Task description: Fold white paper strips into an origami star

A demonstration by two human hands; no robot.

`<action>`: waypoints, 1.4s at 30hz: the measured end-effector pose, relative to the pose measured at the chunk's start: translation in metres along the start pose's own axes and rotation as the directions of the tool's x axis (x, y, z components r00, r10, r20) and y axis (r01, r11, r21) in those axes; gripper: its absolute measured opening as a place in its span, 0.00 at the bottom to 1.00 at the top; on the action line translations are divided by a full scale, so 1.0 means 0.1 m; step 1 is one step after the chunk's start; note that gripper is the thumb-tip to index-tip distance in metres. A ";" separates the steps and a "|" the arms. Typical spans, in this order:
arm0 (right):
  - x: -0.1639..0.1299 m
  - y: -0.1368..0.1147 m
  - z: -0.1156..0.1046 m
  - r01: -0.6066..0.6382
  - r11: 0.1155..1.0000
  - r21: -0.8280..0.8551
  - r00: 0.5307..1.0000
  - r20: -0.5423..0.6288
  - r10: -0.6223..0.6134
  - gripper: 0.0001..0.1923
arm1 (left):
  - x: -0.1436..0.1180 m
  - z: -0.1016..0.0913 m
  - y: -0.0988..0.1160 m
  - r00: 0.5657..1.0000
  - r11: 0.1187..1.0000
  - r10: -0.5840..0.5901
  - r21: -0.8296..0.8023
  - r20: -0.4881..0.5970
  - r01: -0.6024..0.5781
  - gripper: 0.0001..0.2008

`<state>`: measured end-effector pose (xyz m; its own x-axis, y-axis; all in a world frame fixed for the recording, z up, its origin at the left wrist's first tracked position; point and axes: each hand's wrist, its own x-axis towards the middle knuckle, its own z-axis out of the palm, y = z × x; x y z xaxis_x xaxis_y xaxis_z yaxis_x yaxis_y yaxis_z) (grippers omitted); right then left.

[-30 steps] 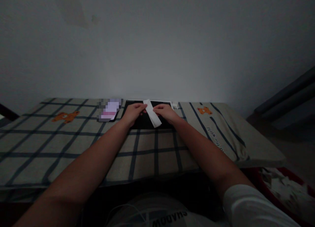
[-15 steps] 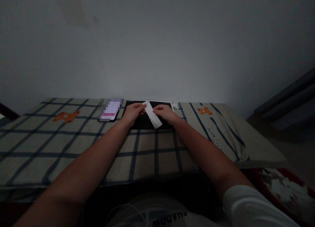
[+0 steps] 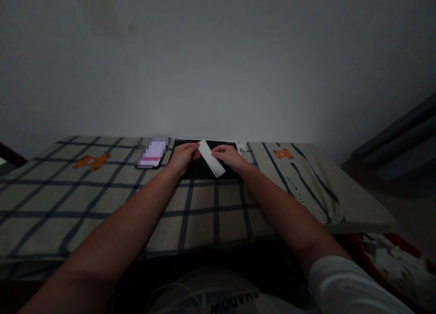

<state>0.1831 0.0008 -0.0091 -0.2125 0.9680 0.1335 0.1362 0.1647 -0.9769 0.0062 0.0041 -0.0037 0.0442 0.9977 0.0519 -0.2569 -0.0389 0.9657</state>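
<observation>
Table, spread with a checked cloth (image 3: 200, 223) printed with orange bears, placed against a plain pale wall (image 3: 218, 73); room dimly lit. Phone (image 3: 154, 154), lit, laid left of a flat black pad (image 3: 195, 173). Red bin (image 3: 404, 245), filled with pale scraps (image 3: 391, 262), set below the table's right end. White folded strip (image 3: 212, 159), held slantwise over the pad: its far end is pinched by the left hand (image 3: 184, 156), fingers nearly together; its right edge is gripped narrowly by the right hand (image 3: 230, 156).
</observation>
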 end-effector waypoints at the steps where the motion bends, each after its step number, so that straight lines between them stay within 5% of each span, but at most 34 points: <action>1: 0.00 0.00 0.00 0.001 1.000 0.001 1.000 -0.002 -0.001 0.07 | 0.01 0.00 -0.01 1.000 1.000 0.002 0.002 0.006 -0.002 0.08; 9: 0.03 -0.03 -0.01 0.055 0.992 0.110 0.998 -0.025 -0.052 0.10 | -0.02 0.04 -0.03 0.993 0.984 0.109 0.137 0.040 -0.114 0.13; 17: 0.04 -0.04 -0.03 0.111 0.994 -0.011 0.992 -0.063 -0.111 0.16 | -0.06 0.07 0.00 0.981 0.954 0.163 0.235 0.106 -0.184 0.18; 42: 0.00 -0.08 -0.01 0.146 0.982 -0.122 0.976 -0.143 -0.163 0.13 | -0.16 0.14 0.09 0.990 0.964 0.099 0.238 0.095 -0.120 0.15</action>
<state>0.1828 -0.0002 -0.0007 -0.0916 0.9452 0.3134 0.2210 0.3262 -0.9191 0.0170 -0.0127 0.0079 0.1099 0.9790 0.1717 -0.0232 -0.1702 0.9851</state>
